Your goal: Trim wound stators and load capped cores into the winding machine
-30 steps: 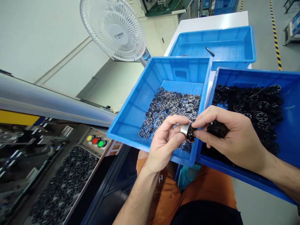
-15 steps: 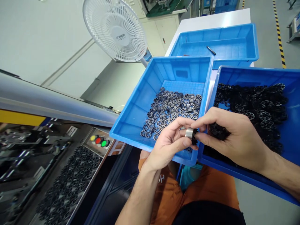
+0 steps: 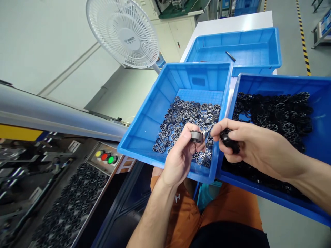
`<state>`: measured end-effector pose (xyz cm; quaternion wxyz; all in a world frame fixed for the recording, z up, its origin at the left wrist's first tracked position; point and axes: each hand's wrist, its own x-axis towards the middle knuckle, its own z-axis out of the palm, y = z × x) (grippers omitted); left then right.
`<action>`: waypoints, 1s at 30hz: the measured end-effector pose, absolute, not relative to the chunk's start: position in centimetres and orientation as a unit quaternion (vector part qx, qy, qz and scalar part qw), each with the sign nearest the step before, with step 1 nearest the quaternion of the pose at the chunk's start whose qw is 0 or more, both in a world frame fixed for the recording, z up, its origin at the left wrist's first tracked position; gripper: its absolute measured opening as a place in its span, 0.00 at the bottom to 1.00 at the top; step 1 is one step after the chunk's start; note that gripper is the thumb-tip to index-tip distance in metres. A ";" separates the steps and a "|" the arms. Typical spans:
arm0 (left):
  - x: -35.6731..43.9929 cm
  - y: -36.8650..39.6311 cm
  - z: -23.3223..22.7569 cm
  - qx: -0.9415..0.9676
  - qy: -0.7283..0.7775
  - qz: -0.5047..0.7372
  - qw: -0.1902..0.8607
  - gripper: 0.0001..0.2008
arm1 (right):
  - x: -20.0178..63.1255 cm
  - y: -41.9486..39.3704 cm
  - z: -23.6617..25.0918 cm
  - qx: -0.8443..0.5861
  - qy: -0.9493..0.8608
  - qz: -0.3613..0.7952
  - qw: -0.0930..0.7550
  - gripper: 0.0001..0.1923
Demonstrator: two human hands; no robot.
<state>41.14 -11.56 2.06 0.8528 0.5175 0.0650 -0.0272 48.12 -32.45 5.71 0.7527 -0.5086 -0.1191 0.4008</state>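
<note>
My left hand (image 3: 179,155) pinches a small ring-shaped part (image 3: 197,136), grey metal around the outside with a dark toothed edge. Another shiny metal piece shows just behind it, partly covered by the fingers. My right hand (image 3: 256,148) is closed around black plastic pieces (image 3: 230,140), its index fingertip close to the left hand but apart from it. Below the left hand, the middle blue bin (image 3: 144,129) holds many metal-rimmed spoked rings (image 3: 188,112). Under the right hand, the right blue bin (image 3: 320,103) holds a heap of black spoked plastic wheels (image 3: 289,127).
A third blue bin (image 3: 248,51) with a pen (image 3: 230,56) in it stands on a white table (image 3: 207,29) behind. A white fan (image 3: 126,38) rises at the back left. Left are a button panel (image 3: 104,156) and a machine tray of dark parts (image 3: 68,196).
My hands have moved apart. The ring in my left hand has moved left and turned, no longer touched by my right fingers. The black pieces in my right hand are more exposed.
</note>
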 end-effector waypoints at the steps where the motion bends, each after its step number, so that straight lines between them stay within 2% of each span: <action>1: 41.1 -11.5 1.9 0.514 0.062 -0.026 0.855 0.17 | 48.1 -32.4 5.6 -0.514 -0.121 0.402 0.748 0.07; 7: 41.1 -11.1 1.4 0.501 0.061 -0.041 0.863 0.17 | 48.1 -32.5 5.0 -0.574 -0.198 0.346 0.715 0.14; 13: 41.4 -11.1 1.3 0.496 0.056 -0.035 0.866 0.15 | 47.8 -32.5 5.0 -0.622 -0.212 0.286 0.698 0.05; 16: 41.4 -11.1 1.2 0.504 0.035 -0.042 0.862 0.12 | 47.5 -32.3 5.1 -0.663 -0.250 0.214 0.672 0.02; 22: 41.3 -11.0 1.2 0.510 0.020 -0.060 0.858 0.13 | 47.3 -32.2 5.2 -0.725 -0.292 0.069 0.620 0.04; 30: 41.4 -10.9 1.2 0.530 0.008 -0.068 0.845 0.19 | 47.6 -32.2 5.3 -0.735 -0.293 0.058 0.609 0.05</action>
